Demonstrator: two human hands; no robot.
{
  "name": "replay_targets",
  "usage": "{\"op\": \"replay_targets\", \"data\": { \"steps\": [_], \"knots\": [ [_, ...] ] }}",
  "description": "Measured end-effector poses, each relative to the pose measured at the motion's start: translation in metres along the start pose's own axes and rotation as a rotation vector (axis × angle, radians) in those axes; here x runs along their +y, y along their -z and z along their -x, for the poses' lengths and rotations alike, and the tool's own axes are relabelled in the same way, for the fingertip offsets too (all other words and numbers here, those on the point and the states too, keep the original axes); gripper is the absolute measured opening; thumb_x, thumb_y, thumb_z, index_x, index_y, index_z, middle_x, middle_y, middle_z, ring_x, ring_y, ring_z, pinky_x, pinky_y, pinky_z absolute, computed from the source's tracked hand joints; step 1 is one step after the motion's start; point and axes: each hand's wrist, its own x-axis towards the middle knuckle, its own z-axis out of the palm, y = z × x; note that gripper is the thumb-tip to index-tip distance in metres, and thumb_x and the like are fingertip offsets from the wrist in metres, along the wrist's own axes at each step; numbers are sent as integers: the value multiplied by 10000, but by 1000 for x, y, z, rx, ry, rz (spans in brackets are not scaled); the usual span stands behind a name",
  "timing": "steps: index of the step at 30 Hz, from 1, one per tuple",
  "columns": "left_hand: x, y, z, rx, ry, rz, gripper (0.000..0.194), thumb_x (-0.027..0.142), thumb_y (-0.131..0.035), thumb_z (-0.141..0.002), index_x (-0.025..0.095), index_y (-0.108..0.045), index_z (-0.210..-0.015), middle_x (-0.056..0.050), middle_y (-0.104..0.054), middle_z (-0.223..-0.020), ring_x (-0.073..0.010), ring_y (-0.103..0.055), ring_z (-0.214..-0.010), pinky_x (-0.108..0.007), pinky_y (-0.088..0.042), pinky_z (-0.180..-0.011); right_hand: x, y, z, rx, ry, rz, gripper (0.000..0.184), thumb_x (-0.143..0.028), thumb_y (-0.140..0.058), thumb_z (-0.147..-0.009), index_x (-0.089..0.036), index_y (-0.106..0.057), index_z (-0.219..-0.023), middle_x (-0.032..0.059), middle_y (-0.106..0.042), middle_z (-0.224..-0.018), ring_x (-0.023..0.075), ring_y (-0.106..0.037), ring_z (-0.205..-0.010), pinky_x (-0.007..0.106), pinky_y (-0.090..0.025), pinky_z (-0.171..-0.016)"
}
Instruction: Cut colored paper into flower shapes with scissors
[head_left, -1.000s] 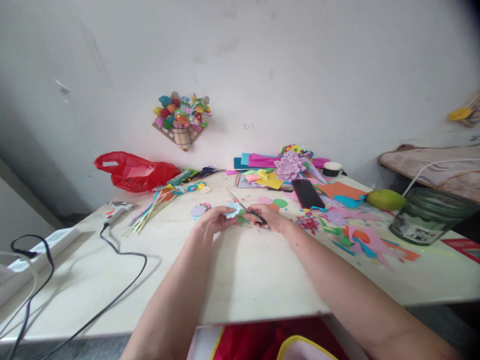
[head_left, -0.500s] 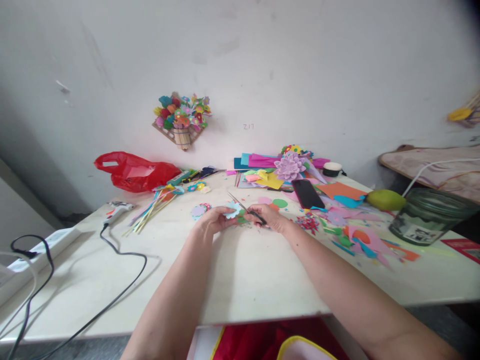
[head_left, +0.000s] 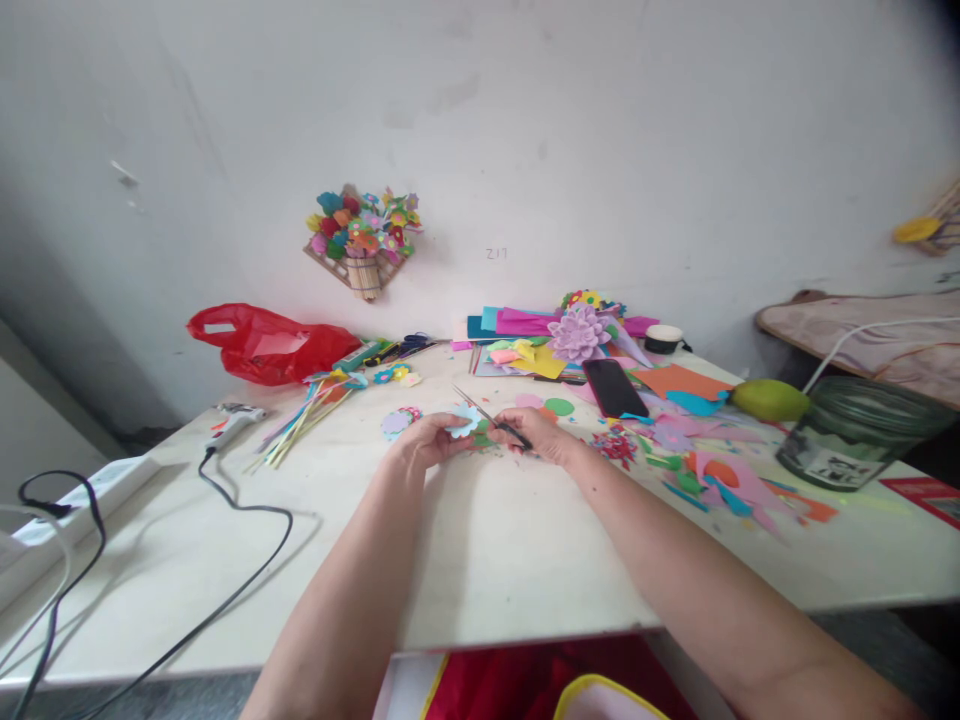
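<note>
Between the fingers of my left hand (head_left: 425, 441) is a light blue scalloped paper cutout (head_left: 466, 420), its left part hidden by the fingers. My right hand (head_left: 541, 434) is closed around the dark handles of a pair of scissors (head_left: 510, 430). Their thin blades point up and to the left, close to the cutout's right edge; I cannot tell whether they touch it. Lilac flower-shaped cutouts (head_left: 393, 425) lie just left of my left hand. Green and pink discs (head_left: 559, 407) lie beyond my right hand, and small scraps are scattered under both hands.
A glue gun (head_left: 238, 428) with a black cord and a power strip (head_left: 86, 505) are at left. A red plastic bag (head_left: 277, 345) stands behind. At right are a phone (head_left: 615, 388), a pile of scraps (head_left: 727, 480), a green fruit (head_left: 769, 401) and a glass jar (head_left: 847, 440).
Almost nothing differs. Both hands, the scissors and the light blue cutout stay in nearly the same place; the view has shifted very slightly.
</note>
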Motion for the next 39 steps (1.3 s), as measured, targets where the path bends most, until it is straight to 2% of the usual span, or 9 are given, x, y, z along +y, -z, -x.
{"op": "replay_targets", "data": {
  "steps": [9,15,20,27,32,39],
  "knots": [
    [0,-1,1,-13,-30,8,337,-67,-553,-706,62,-575,-1017,-79,-686,-673,-188,-678,-542,-230,-575,-498,1,1,0,16,-14,19,255,-344,-686,-642,-139,-560,-729,-62,-467,-459,55,-386,-375,188,-229,-355],
    [-1,1,-3,-2,-78,4,264,-55,-551,-704,76,-593,-929,-75,-682,-666,-183,-674,-550,-245,-577,-503,-2,3,2,137,-11,36,279,-372,-691,-673,-145,-570,-778,-52,-494,-483,59,-413,-377,174,-256,-323],
    [-3,5,-8,-15,-110,-9,265,-52,-589,-668,91,-615,-890,-66,-694,-692,-175,-676,-571,-250,-583,-528,5,8,-3,178,33,19,275,-363,-713,-666,-142,-587,-770,-47,-510,-499,61,-444,-399,168,-346,-348],
    [-1,4,-8,0,-164,7,272,-58,-588,-665,81,-640,-893,-59,-698,-678,-151,-659,-526,-217,-570,-505,8,17,-5,131,29,114,266,-315,-743,-632,-120,-624,-769,-38,-515,-468,61,-440,-390,171,-364,-360],
    [-2,5,-8,-15,-219,77,338,-81,-564,-669,76,-643,-959,-105,-726,-809,-188,-707,-685,-192,-572,-577,8,27,-3,17,67,149,199,-297,-689,-664,-122,-623,-733,-19,-534,-537,67,-468,-430,167,-353,-357],
    [0,-1,-2,24,-209,173,415,-104,-500,-707,91,-619,-1053,-68,-714,-755,-172,-702,-647,-180,-570,-551,12,37,-3,-70,25,191,139,-230,-647,-675,-123,-619,-758,-34,-521,-508,54,-431,-374,165,-358,-346]
  ]
}}
